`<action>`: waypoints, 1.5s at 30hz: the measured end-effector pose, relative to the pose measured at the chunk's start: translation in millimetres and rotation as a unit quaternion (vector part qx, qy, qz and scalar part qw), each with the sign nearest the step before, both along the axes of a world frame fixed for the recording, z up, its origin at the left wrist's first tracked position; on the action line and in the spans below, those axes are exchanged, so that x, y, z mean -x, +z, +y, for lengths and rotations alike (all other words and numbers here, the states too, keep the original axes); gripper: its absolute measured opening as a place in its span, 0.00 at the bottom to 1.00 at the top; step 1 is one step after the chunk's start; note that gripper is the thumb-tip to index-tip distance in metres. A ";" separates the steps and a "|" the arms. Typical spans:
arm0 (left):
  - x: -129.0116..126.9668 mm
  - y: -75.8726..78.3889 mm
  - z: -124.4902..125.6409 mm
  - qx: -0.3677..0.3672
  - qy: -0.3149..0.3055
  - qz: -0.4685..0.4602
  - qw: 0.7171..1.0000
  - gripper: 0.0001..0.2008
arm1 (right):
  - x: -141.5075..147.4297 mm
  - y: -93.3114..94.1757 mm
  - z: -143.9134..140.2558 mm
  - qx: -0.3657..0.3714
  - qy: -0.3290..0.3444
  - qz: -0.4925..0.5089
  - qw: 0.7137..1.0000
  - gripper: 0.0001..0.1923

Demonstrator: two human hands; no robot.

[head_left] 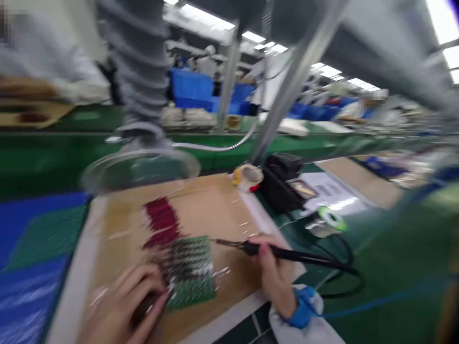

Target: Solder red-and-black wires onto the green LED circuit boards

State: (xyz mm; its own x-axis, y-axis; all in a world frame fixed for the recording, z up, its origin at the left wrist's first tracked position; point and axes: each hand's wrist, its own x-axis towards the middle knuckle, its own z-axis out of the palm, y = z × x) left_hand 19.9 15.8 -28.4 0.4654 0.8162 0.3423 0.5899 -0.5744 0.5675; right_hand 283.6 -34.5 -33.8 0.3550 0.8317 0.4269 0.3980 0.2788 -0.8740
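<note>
A green circuit board (pixel 195 286) with rows of metallic points lies on a brown sheet, slightly turned. My left hand (pixel 125 301) is at its left edge, fingers curled and thumb and fingertips closed together; blur hides what they pinch. My right hand (pixel 274 270) grips a black-handled soldering iron (pixel 287 252) like a pen. The iron's tip points left, just right of the board's upper corner and apart from it. Behind the board sits a bundle of dark red wires (pixel 162 220), some reaching down to the board's top edge.
A grey fume hose (pixel 138 62) with a clear hood (pixel 139 167) hangs over the brown work sheet (pixel 204 200). To the right are a tape roll (pixel 250 176), a black soldering stand (pixel 281 184) and a solder wire spool (pixel 325 221). Blue material (pixel 39 296) lies left. People work across the bench.
</note>
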 end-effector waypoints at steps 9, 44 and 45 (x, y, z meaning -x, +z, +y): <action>15.0 9.0 -17.9 0.113 -0.012 0.003 0.994 0.04 | 27.9 8.9 11.8 -0.046 0.163 -0.014 0.985 0.07; 19.1 25.8 -4.5 0.078 -0.026 0.093 0.992 0.07 | 35.0 6.9 26.7 -0.139 -0.051 -0.016 0.989 0.12; 19.3 28.6 4.8 0.060 -0.026 0.113 0.991 0.08 | 32.9 6.7 27.4 -0.142 -0.048 -0.014 0.989 0.11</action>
State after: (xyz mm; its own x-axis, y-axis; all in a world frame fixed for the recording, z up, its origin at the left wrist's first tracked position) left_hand 0.6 20.6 0.2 0.5618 0.8176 0.1262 0.6810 -0.5437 0.4906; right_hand 250.7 -7.2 -27.1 0.4107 0.6396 0.6498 0.4578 0.4716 -0.7536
